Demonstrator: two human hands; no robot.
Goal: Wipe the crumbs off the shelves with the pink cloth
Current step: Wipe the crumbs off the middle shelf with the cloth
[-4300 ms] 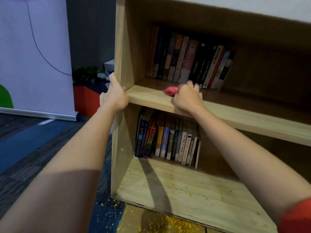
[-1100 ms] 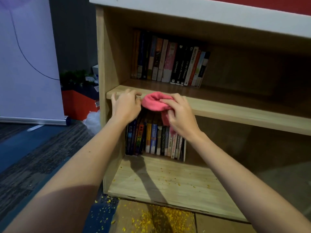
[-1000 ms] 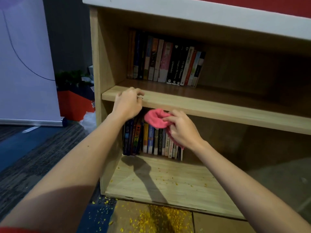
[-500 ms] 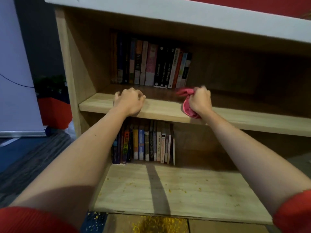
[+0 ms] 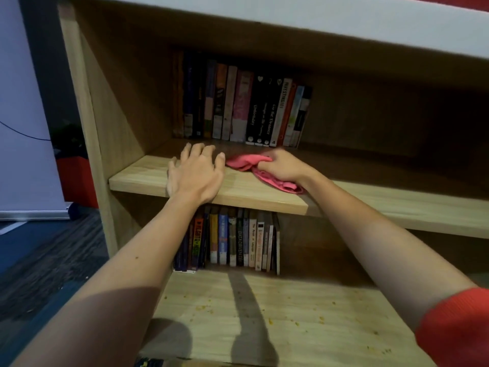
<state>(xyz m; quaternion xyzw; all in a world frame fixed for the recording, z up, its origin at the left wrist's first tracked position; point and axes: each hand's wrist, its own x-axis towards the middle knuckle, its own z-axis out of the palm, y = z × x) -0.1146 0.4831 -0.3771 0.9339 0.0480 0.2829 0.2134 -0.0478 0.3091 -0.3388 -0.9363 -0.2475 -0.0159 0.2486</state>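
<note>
Pink cloth (image 5: 243, 163) in grip of right hand (image 5: 284, 166), atop shelf (image 5: 137, 178)

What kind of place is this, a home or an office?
Probably an office or a public reading corner, not a home: a wooden bookcase with rows of books, a roll-up banner standing to its left, and grey-blue carpet flooring.

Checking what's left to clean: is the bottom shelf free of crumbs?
No, yellow crumbs lie scattered across the bottom shelf and its wooden surface.
</note>
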